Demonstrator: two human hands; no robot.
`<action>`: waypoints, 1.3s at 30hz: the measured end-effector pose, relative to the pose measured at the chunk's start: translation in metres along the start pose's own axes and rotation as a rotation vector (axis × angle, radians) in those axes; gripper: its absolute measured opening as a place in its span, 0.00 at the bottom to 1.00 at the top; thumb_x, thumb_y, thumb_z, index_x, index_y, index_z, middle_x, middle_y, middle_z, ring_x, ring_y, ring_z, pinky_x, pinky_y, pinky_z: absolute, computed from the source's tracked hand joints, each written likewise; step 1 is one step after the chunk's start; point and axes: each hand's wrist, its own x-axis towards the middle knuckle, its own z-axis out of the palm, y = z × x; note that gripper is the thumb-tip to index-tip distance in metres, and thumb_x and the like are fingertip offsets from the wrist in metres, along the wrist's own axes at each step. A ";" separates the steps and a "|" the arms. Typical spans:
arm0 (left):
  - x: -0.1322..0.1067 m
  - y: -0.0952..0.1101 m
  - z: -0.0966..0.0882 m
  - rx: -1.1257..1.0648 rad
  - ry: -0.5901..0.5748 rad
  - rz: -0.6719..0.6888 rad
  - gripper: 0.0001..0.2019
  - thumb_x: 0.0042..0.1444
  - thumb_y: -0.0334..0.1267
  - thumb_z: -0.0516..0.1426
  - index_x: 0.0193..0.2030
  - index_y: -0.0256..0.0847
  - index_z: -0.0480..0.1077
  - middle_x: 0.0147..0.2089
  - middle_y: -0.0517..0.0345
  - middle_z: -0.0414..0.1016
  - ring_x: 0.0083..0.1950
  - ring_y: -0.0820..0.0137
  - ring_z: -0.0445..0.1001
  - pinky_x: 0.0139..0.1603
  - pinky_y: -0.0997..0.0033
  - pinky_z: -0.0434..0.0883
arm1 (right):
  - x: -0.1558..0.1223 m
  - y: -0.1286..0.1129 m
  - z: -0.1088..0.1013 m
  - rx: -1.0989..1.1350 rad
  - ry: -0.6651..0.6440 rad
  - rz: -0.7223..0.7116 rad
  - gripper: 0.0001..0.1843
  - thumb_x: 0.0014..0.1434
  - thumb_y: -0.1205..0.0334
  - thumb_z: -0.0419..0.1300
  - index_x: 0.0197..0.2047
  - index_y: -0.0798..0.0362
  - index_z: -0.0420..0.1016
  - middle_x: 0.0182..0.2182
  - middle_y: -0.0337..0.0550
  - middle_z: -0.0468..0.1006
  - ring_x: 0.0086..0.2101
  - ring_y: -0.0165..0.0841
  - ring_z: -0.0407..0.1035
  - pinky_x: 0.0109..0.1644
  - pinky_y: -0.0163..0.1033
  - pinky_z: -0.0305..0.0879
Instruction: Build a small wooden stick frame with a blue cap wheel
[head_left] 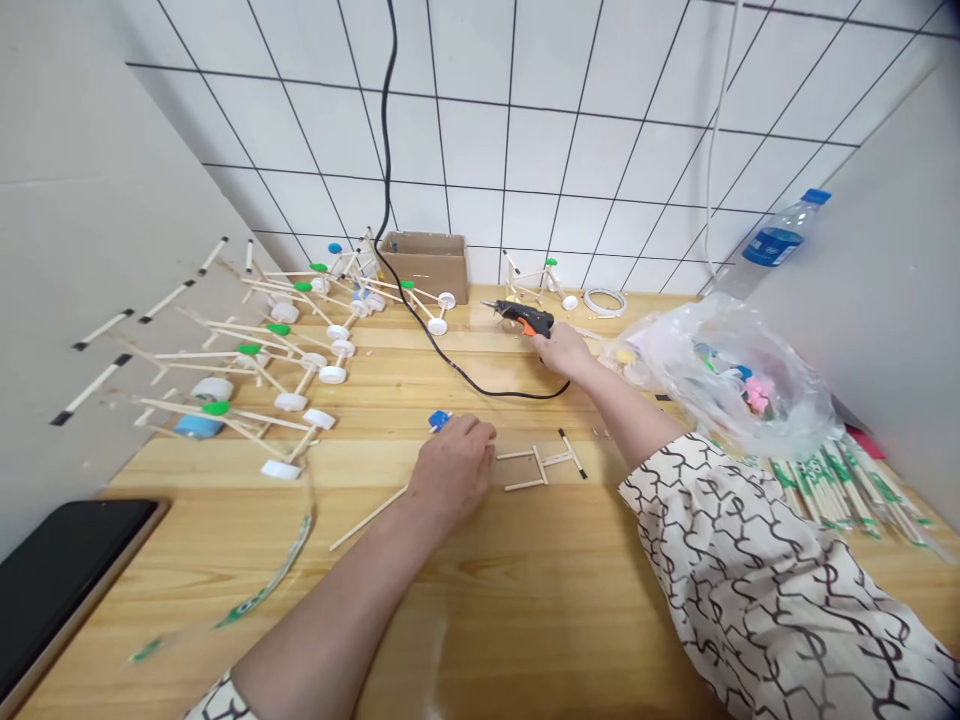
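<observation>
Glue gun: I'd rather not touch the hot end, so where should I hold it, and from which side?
Take the glue gun by its handle, coming from the right and near side, as the right hand does. Its nozzle points left, away from that side, and the cord trails off the handle's base, so that end is probably safest.

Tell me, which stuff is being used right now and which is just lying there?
In use: glue gun in right hand, stick frame at left hand, blue cap.
Lying about: water bottle, cardboard box, tape roll.
</observation>
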 end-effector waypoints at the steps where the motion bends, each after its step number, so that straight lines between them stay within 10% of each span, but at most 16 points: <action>1: 0.000 0.000 0.000 -0.023 0.045 0.002 0.10 0.56 0.30 0.47 0.39 0.37 0.69 0.41 0.49 0.72 0.44 0.63 0.70 0.44 0.63 0.69 | -0.004 -0.002 -0.005 0.041 0.004 -0.019 0.11 0.55 0.58 0.51 0.35 0.56 0.70 0.35 0.54 0.78 0.35 0.41 0.73 0.33 0.39 0.68; 10: 0.003 -0.003 0.004 -0.100 0.344 0.053 0.22 0.57 0.37 0.50 0.59 0.36 0.56 0.59 0.40 0.61 0.59 0.59 0.62 0.56 0.57 0.64 | -0.060 -0.027 -0.048 0.766 -0.018 -0.279 0.05 0.50 0.67 0.52 0.24 0.52 0.59 0.17 0.38 0.69 0.15 0.27 0.61 0.14 0.31 0.56; 18: 0.005 -0.018 0.006 -0.201 0.483 0.141 0.12 0.58 0.30 0.48 0.46 0.40 0.68 0.59 0.47 0.64 0.55 0.67 0.66 0.55 0.62 0.64 | -0.112 -0.046 -0.063 0.938 -0.104 -0.428 0.04 0.52 0.67 0.54 0.27 0.53 0.62 0.16 0.33 0.64 0.17 0.24 0.58 0.19 0.31 0.57; 27: -0.010 -0.019 -0.039 -0.004 0.784 0.117 0.08 0.55 0.32 0.52 0.42 0.44 0.66 0.50 0.52 0.72 0.54 0.63 0.68 0.55 0.55 0.62 | -0.135 -0.023 -0.082 0.929 0.093 -0.406 0.05 0.54 0.64 0.54 0.31 0.49 0.59 0.17 0.31 0.62 0.16 0.25 0.58 0.18 0.31 0.56; 33: -0.023 -0.004 -0.056 0.071 0.536 0.300 0.05 0.55 0.36 0.53 0.29 0.44 0.67 0.21 0.62 0.69 0.24 0.72 0.67 0.28 0.72 0.64 | -0.132 -0.003 -0.084 0.860 0.118 -0.306 0.06 0.52 0.64 0.56 0.30 0.50 0.59 0.16 0.31 0.62 0.16 0.24 0.56 0.17 0.31 0.53; 39: -0.040 0.026 -0.067 0.226 0.127 0.339 0.13 0.56 0.30 0.46 0.29 0.44 0.70 0.23 0.58 0.72 0.24 0.69 0.70 0.25 0.71 0.63 | -0.144 0.009 -0.082 0.787 0.062 -0.184 0.08 0.54 0.64 0.53 0.24 0.52 0.59 0.17 0.33 0.62 0.17 0.23 0.55 0.18 0.30 0.52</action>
